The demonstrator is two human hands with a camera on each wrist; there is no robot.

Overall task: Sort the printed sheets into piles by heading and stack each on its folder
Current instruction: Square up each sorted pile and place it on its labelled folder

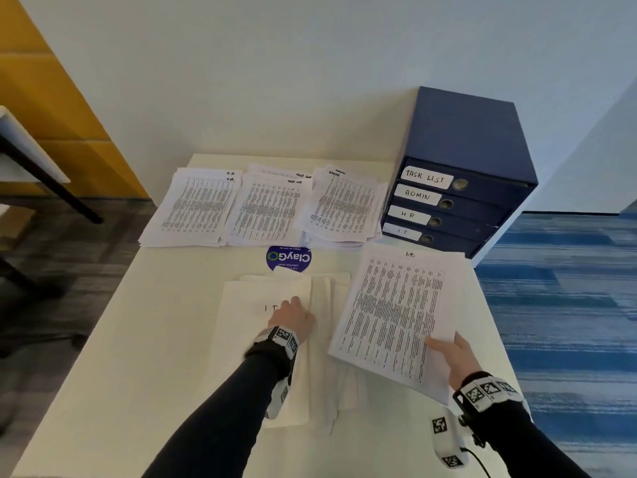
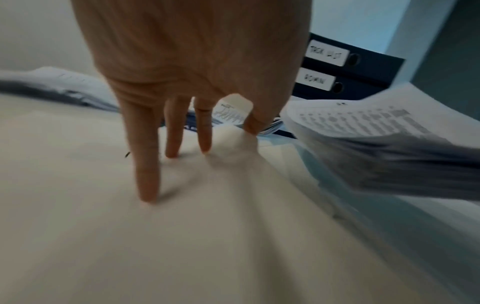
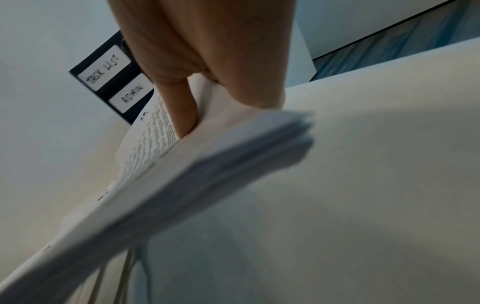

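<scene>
So the cream paper folder marked "I T" [image 1: 248, 326] is lying on the pale tabletop [image 1: 144, 339] at about 6 o'clock, on top of a few more cream folders fanned out under it, and it's being pressed flat by the left hand [image 1: 293, 317], fingers [image 2: 145, 164] straight and spread, nothing gripped. Over at 4 o'clock a thick white stack of printed sheets headed "I.T." [image 1: 396, 312] is pinched at its near corner by the right hand [image 1: 451, 355], thumb on top, fingers underneath, and the stack is lifted and tilted off the table, just beside the folders. Three more printed piles are lined up at 12 o'clock: HR [image 1: 196, 208], Task List [image 1: 270, 210], Admin [image 1: 343, 208]. A stack of dark blue labelled binders [image 1: 458, 188] is parked at 2 o'clock, and a round blue sticker [image 1: 289, 258] is stuck mid-table.
</scene>
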